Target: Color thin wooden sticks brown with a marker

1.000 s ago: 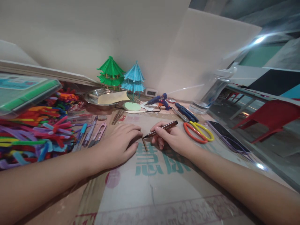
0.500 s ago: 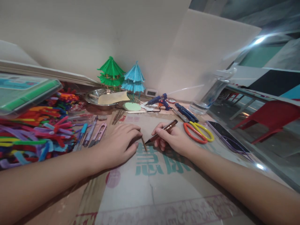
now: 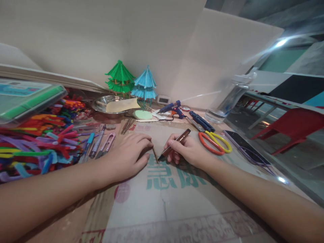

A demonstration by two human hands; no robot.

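My right hand [image 3: 181, 148] grips a brown marker pen [image 3: 176, 142] as for writing. Its dark tip meets the lower end of a thin brown stick [image 3: 155, 154]. My left hand [image 3: 133, 152] lies palm down beside the stick, its curled fingertips holding the upper end against the surface. The thumb rests lower and apart from the fingers. Beneath both hands spreads a pale printed sheet [image 3: 141, 209] with green lettering. Several similar brown sticks [image 3: 128, 126] lie beyond my left hand.
Colourful pipe cleaners [image 3: 32, 148] and a clear plastic case [image 3: 30, 101] fill the left side. At the back stand green [image 3: 119, 77] and blue [image 3: 145, 84] pagoda models, with a glue gun [image 3: 174, 108] nearby. Scissors [image 3: 212, 143], a phone [image 3: 243, 146] and a clear bottle [image 3: 226, 101] are on the right.
The marker's tip has slid down along the stick to its lower end. My left hand and the stick have stayed nearly still.
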